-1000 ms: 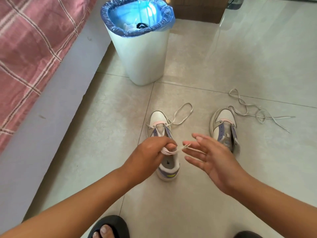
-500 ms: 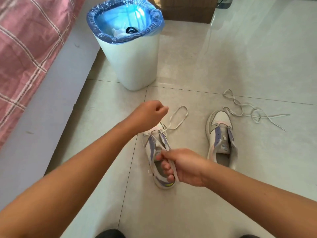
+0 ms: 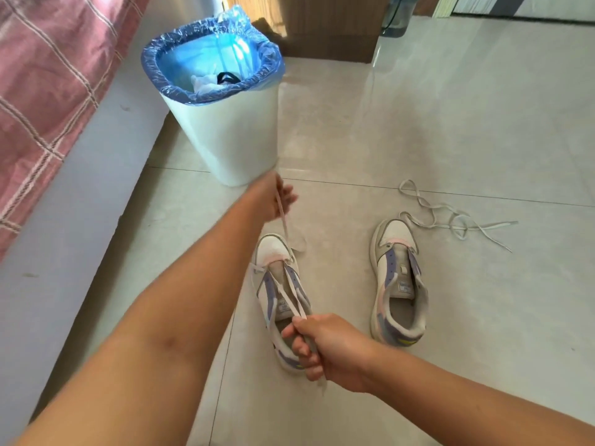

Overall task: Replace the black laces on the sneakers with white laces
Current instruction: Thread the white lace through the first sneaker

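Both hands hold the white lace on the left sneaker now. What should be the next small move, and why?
Probably even out the two ends, then cross them to the next eyelets. The white lace passes only through the eyelets nearest the toe of the left sneaker. The left hand pulls one end up and away; the right hand grips the other near the heel. The higher eyelets look empty.

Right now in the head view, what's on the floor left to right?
Bed with pink plaid cover → white bin with blue liner → sneaker being laced → unlaced sneaker → loose white lace. Hands left out: they overlap the laced sneaker.
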Demonstrator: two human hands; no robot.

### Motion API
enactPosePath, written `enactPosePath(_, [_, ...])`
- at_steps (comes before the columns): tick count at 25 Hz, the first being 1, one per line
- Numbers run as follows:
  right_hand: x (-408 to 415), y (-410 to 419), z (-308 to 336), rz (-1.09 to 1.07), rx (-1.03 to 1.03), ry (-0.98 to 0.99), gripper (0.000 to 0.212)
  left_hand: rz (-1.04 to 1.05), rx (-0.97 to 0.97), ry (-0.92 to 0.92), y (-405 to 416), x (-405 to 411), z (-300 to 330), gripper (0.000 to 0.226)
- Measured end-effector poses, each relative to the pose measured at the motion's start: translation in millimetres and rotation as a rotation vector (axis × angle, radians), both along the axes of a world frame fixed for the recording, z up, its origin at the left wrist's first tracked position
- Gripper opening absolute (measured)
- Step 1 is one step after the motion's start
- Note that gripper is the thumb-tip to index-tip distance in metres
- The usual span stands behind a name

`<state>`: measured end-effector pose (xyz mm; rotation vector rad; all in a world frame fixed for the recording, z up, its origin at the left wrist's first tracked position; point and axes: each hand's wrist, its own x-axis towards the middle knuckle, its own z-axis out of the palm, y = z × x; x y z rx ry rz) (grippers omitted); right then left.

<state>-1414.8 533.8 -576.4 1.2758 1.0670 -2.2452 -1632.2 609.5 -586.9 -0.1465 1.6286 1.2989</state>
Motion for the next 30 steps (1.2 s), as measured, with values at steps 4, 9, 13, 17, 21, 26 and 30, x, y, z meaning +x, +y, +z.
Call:
enactPosePath(4, [5.3,-2.6,-3.7,-0.013,-0.02,-0.048,0.026,0.008,0.226,0.381,-6.0,-40.6,64.6,0.025])
enactPosePath(9, [8.0,0.9,-0.2,-0.041,0.001,-0.03,0.026,-0.961,-0.36,1.368,-41.4,-24.0,70.7,0.034])
enactPosePath(13, [3.1,2.2,4.6,-0.054,-0.004,-0.005,0.027,-1.246,-0.36,1.265,-97.3,52.2,34.6,0.04])
enactPosePath(17, [0.9,0.2,1.9,-0.026,0.015,-0.024,0.034,-1.229,-0.539,0.782,-147.0,107.6,-7.4,0.037])
enactPosePath(21, [7.6,-5.4,1.2,0.065,0.178,-0.064,0.026,-0.928,-0.617,0.684,-145.3,108.7,-36.7,0.059])
enactPosePath(26, [13.2,-15.6,17.8,0.067,0.311,0.168,0.031,-0.902,-0.784,0.723,-132.1,112.4,-55.9,0.058])
enactPosePath(30, [49.8,-32.8,35.6,0.119,0.453,0.465,0.032,-0.874,-0.809,0.716,-125.9,106.3,-56.2,0.064])
